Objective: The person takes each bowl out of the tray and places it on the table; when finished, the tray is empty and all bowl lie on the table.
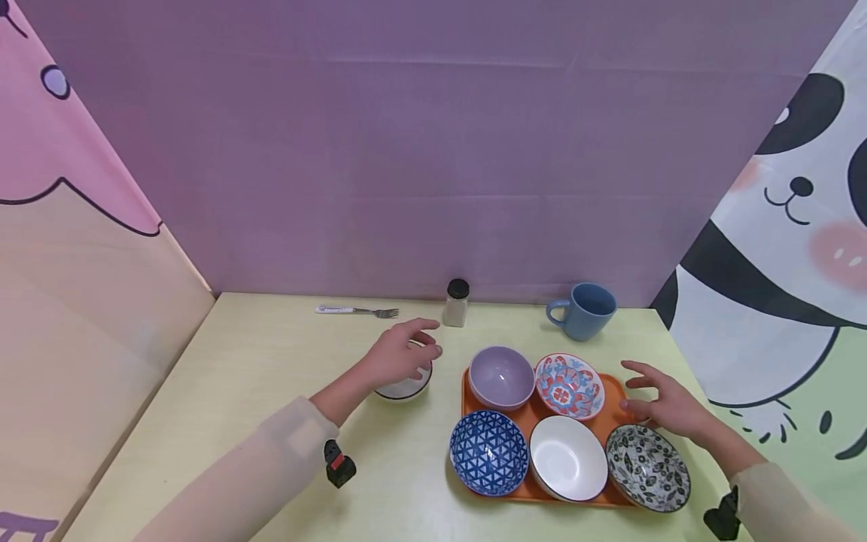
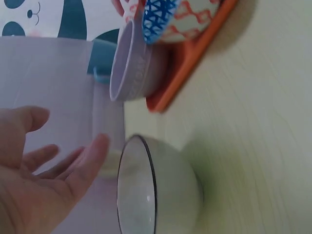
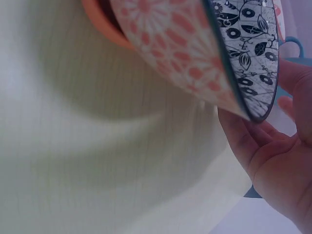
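My left hand (image 1: 400, 354) is over a white bowl with a dark rim (image 1: 406, 388), its fingers loosely bent and holding nothing. In the left wrist view a gap shows between those fingers and the white bowl (image 2: 178, 185). My right hand (image 1: 667, 403) is beside the black-and-white floral bowl (image 1: 649, 467), thumb and fingers spread apart. The right wrist view shows this bowl (image 3: 185, 48) with a red-patterned outside, close to the hand (image 3: 278, 156); whether they touch I cannot tell. The floral bowl leans over the right end of an orange tray (image 1: 612, 388).
On the tray are a purple bowl (image 1: 501, 376), a red-and-blue patterned bowl (image 1: 570, 385), a blue triangle-patterned bowl (image 1: 489, 453) and a plain white bowl (image 1: 569, 459). Behind stand a blue mug (image 1: 588, 312), a black-capped jar (image 1: 457, 303) and a fork (image 1: 355, 310) lying flat.
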The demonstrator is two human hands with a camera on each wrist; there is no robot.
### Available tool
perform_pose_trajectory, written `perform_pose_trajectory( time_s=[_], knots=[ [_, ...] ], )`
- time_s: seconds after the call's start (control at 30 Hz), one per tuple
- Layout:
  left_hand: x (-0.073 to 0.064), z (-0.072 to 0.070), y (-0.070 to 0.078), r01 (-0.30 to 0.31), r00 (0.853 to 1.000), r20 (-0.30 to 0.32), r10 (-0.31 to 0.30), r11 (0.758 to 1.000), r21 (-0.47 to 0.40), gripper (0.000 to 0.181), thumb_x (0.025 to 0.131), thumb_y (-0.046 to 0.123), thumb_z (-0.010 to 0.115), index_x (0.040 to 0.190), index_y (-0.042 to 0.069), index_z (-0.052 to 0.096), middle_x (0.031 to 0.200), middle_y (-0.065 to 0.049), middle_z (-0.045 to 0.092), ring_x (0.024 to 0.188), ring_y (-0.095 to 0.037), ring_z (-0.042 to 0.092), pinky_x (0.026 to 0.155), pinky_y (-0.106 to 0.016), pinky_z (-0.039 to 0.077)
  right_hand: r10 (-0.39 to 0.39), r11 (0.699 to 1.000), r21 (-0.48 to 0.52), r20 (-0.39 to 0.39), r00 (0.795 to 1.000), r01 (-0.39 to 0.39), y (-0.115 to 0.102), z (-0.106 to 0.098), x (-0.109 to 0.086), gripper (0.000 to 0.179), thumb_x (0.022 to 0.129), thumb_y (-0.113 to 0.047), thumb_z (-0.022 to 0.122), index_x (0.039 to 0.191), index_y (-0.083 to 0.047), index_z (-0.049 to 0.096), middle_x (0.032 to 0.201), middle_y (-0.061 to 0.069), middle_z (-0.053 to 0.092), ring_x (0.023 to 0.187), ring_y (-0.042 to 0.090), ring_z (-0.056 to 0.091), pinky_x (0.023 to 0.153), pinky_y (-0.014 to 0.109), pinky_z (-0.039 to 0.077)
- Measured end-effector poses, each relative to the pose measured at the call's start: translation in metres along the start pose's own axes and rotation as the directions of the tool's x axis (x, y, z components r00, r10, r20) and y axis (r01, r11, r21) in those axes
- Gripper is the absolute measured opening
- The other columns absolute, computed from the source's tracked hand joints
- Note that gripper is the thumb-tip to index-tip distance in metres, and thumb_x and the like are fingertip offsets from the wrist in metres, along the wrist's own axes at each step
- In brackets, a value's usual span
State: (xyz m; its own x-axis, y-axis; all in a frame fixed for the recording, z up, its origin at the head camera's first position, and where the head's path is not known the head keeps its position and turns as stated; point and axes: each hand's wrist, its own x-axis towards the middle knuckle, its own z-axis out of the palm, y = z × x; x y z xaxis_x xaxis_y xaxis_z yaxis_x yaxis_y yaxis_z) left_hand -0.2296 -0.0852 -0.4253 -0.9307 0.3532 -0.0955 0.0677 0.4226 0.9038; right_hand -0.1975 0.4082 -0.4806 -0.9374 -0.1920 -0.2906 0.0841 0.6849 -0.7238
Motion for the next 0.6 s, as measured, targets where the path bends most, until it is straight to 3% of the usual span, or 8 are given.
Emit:
perform_pose_trajectory(
  time_s=[0.1, 0.27, 0.6],
  knots=[
    [0.008, 0.010, 0.004, 0.072, 0.995, 0.072, -0.069, 0.997, -0.038, 0.056, 0.100, 0.025, 0.066, 0.152, 0.014, 0.049, 0.129, -0.017, 0.064, 0.095, -0.032, 0.074, 0.075, -0.039, 0.066, 0.018, 1.000, 0.003, 0.002, 1.000, -0.019, 0.004, 0.000, 0.004, 0.086, 0.094, -0.025, 0.075, 0.161, -0.008, 0.024, 0.148, 0.040, 0.040, 0.096, 0.029, 0.072, 0.074, 0.043, 0.065],
    [0.018, 0.026, 0.008, 0.124, 0.983, 0.146, -0.112, 0.990, -0.070, 0.060, 0.100, 0.025, 0.067, 0.154, 0.012, 0.045, 0.134, -0.020, 0.062, 0.104, -0.039, 0.072, 0.077, -0.042, 0.066, 0.027, 1.000, -0.002, 0.009, 1.000, -0.027, 0.006, 0.000, 0.006, 0.086, 0.092, -0.024, 0.077, 0.160, -0.007, 0.027, 0.147, 0.038, 0.043, 0.100, 0.030, 0.070, 0.073, 0.042, 0.065],
    [0.033, 0.050, 0.009, 0.204, 0.964, 0.189, -0.186, 0.975, -0.084, 0.061, 0.100, 0.019, 0.066, 0.155, 0.008, 0.043, 0.131, -0.022, 0.065, 0.108, -0.040, 0.070, 0.082, -0.048, 0.064, 0.049, 0.999, 0.018, 0.014, 0.999, -0.049, 0.011, -0.001, 0.008, 0.081, 0.091, -0.013, 0.075, 0.159, -0.006, 0.030, 0.146, 0.036, 0.045, 0.101, 0.030, 0.069, 0.073, 0.042, 0.065]
  ],
)
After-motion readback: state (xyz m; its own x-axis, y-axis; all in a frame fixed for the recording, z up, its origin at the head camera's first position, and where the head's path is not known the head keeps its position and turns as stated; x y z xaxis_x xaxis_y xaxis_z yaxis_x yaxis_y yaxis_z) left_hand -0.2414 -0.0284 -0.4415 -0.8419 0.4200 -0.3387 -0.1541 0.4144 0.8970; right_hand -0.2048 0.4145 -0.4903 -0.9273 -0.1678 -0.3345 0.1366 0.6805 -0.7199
